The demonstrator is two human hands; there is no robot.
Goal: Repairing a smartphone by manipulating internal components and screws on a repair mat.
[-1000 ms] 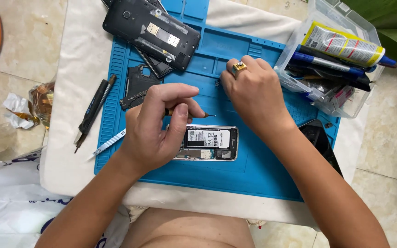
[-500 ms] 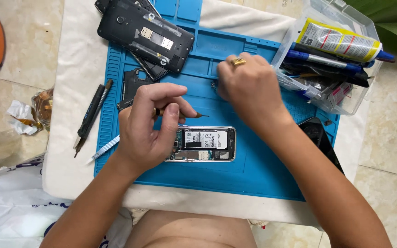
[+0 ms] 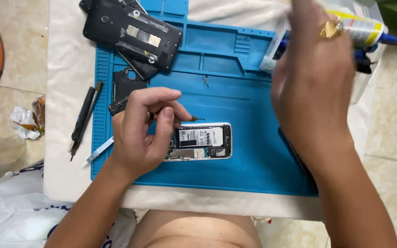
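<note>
My left hand (image 3: 141,131) grips a thin screwdriver (image 3: 194,119), its tip pointing right just above an opened phone (image 3: 203,141) with its battery and board exposed. The phone lies flat on a blue work mat (image 3: 235,92). My right hand (image 3: 315,78), blurred and wearing a gold ring, is raised over the mat's right side, near a clear plastic box (image 3: 364,55) holding a glue tube (image 3: 361,26) and pens. Its fingers are spread and nothing shows in it.
Two dark phone bodies (image 3: 132,34) lie stacked at the mat's top left, with a black inner frame piece (image 3: 125,87) below them. A black tool (image 3: 84,117) and a white-blue tool (image 3: 98,150) rest left of the mat. Crumpled wrapper (image 3: 26,121) on the floor.
My right hand has lifted off the mat and swung up and right toward the plastic box. My left hand has kept the screwdriver over the opened phone.
</note>
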